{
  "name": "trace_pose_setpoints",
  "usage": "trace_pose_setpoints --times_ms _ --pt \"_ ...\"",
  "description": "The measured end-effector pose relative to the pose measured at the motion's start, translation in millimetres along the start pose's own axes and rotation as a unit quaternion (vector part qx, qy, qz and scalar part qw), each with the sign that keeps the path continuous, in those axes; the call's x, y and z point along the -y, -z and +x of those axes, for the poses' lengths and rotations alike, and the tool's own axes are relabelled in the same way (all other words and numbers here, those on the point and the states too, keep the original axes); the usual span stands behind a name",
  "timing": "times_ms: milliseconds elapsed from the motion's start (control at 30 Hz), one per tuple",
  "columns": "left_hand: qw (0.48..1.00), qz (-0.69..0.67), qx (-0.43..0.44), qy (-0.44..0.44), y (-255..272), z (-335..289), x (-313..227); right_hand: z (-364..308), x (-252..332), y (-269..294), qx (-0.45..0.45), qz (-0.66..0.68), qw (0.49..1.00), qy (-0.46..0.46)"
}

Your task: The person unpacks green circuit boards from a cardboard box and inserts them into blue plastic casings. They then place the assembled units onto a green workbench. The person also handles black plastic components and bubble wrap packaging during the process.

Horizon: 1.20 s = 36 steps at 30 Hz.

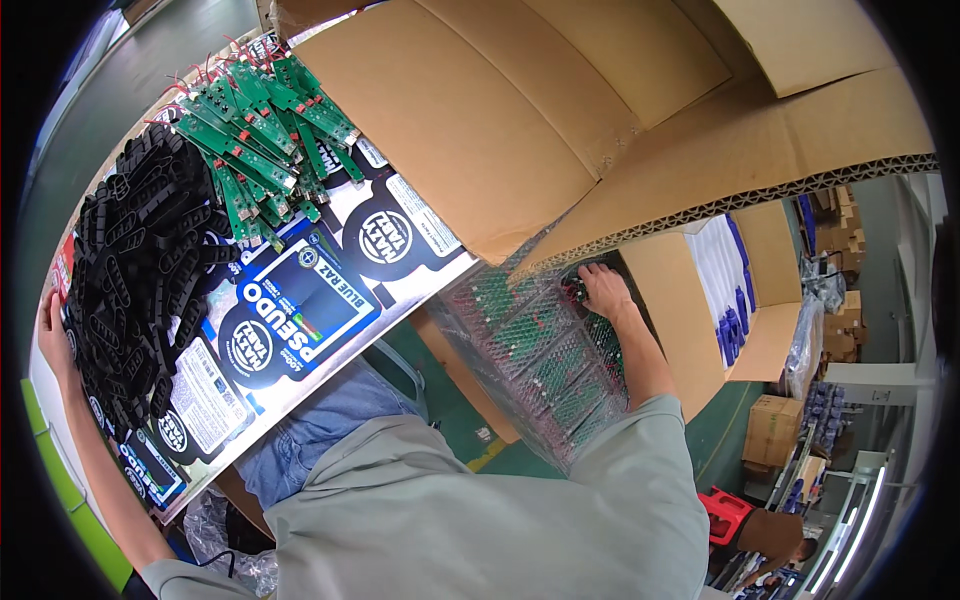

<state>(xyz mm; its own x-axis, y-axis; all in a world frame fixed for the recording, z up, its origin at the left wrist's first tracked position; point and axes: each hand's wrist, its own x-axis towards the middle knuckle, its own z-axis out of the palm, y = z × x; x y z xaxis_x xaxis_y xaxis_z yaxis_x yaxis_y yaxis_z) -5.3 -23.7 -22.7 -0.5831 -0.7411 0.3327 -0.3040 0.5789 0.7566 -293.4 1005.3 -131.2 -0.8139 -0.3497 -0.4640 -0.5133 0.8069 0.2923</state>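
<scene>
Glossy desk (300,312), green floor (525,462); slim boards (250,130), ribbed black pieces (145,235); left hand (54,335) edgeside, right hand (604,292) at bubble wrap (540,372), can't tell either grip!

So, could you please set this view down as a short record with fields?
Left hand: at the left edge, beside heaped black plastic parts; grip unclear
Right hand: at the bubble wrap, fingers curled; whether it holds anything is unclear
Through the wrap: green and red show
Printed tabletop: black parts, plus piled green circuit boards with red wires
Upper centre: large cardboard box flaps
</scene>
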Motion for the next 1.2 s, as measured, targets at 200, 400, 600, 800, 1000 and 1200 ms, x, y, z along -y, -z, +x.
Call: trace_pose_setpoints --times_ms 200,400,600,800,1000,1200 --pt "1.000 0.009 -0.005 0.017 -4 -4 -6 -4 -6 -19 -0.025 -0.030 0.999 0.011" --pt "0.999 -0.006 -0.008 0.036 -8 -10 -16 -8 -12 -27 -0.070 -0.049 0.996 0.034" --pt "0.999 -0.011 -0.002 0.036 -10 -10 -18 -16 -2 14 -0.051 0.007 0.999 0.007" --pt "1.000 -0.024 -0.002 0.018 -4 0 3 -23 22 73 -0.033 0.043 0.998 0.009" --pt "0.999 -0.041 0.003 0.031 -16 -6 -15 -41 45 131 0.046 0.078 0.996 -0.016" --pt "0.998 -0.047 -0.002 0.028 -25 -25 -35 -70 75 196 0.136 0.107 0.985 0.020"
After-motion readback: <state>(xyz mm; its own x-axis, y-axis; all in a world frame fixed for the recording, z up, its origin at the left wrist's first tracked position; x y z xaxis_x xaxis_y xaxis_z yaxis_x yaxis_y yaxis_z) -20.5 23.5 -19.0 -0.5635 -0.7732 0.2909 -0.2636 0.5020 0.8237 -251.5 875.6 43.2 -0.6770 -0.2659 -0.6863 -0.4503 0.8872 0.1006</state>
